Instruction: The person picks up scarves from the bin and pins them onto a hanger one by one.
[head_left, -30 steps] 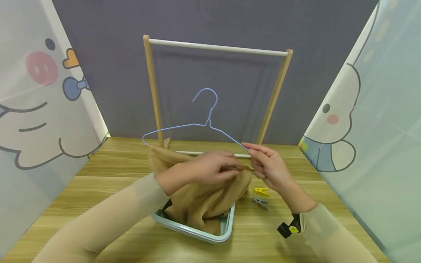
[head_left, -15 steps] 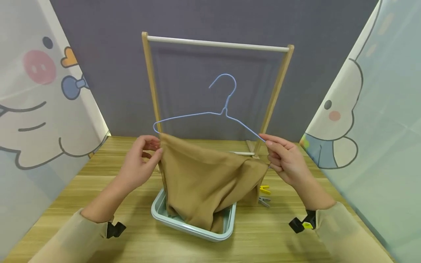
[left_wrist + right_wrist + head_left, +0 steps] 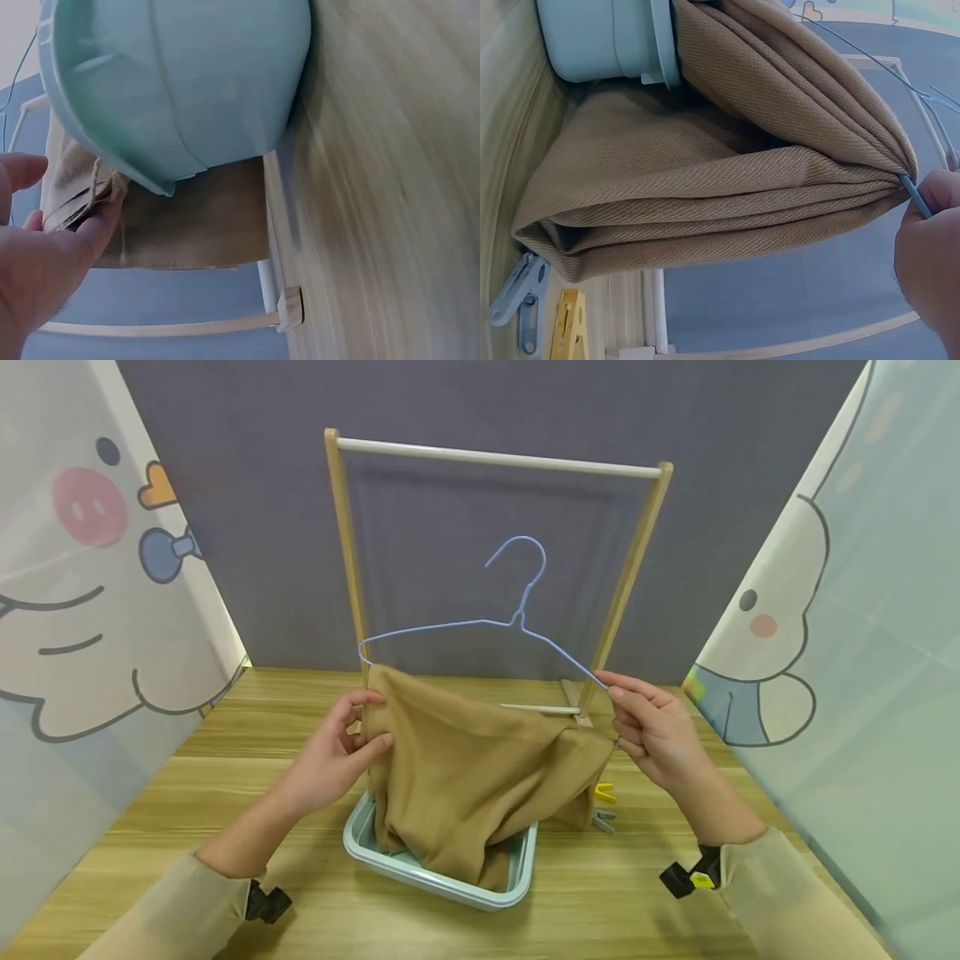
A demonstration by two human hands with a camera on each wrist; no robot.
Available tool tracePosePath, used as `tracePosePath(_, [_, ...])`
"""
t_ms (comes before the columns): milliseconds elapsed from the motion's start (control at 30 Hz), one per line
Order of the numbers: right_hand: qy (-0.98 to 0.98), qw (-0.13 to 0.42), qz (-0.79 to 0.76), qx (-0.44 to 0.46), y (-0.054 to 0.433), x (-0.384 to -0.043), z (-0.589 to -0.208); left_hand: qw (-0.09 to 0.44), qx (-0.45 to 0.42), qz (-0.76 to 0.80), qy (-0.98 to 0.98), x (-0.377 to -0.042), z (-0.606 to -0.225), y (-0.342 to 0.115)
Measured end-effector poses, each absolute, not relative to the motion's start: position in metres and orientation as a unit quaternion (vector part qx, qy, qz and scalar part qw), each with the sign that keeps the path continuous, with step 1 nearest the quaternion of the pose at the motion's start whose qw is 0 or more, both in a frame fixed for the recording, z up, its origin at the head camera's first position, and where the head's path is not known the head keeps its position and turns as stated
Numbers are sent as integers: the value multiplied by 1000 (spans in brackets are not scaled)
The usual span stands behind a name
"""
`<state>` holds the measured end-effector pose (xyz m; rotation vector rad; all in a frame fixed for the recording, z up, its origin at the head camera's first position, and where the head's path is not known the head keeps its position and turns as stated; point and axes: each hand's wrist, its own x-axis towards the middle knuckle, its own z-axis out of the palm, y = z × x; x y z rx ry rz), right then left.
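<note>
A light-blue wire hanger (image 3: pixel 558 647) is held up in front of the rack, tilted down to the right. My right hand (image 3: pixel 648 727) pinches its right end between thumb and fingers. Over the lower bar drapes a folded brown twill cloth (image 3: pixel 457 760), its bottom hanging into a pale-green basin (image 3: pixel 442 883). At the cloth's upper left edge, my left hand (image 3: pixel 333 756) touches it with thumb and forefinger apart. The left wrist view has a finger of the left hand (image 3: pixel 45 255) against the layered edge of the cloth (image 3: pixel 195 217). Folds bunch at the right end.
A wooden rack with a white top rail (image 3: pixel 495 457) stands behind the hanger. Right of the basin, a yellow clothespin (image 3: pixel 604 792) and a grey clothespin (image 3: pixel 602 820) lie on the wooden table (image 3: pixel 615 902). Cartoon-printed curtains flank both sides.
My left hand has come back from across the cloth to its left edge, then slid slightly down and right onto it. The right hand has carried the hanger up and right.
</note>
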<state>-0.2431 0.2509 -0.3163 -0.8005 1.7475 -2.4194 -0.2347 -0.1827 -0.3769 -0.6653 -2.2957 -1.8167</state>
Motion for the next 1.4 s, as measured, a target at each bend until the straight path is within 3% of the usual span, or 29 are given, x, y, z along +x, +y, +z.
tracePosePath(233, [573, 16, -779, -255, 251, -244, -320, 60, -226, -577, -783, -236, -375, -182])
tracePosePath(533, [577, 22, -776, -252, 252, -244, -322, -8, -183, -644, -743, -235, -366, -178])
tracePosePath(667, [583, 23, -775, -243, 252, -245, -323, -11, -182, -641, -745, -236, -363, -178])
tracePosePath(1200, [591, 71, -769, -232, 248, -242, -340, 39, -188, -651, -734, -256, -325, -165])
tracePosePath(1400, [578, 74, -779, -231, 248, -240, -340, 124, -161, -491, -847, -256, -324, -168])
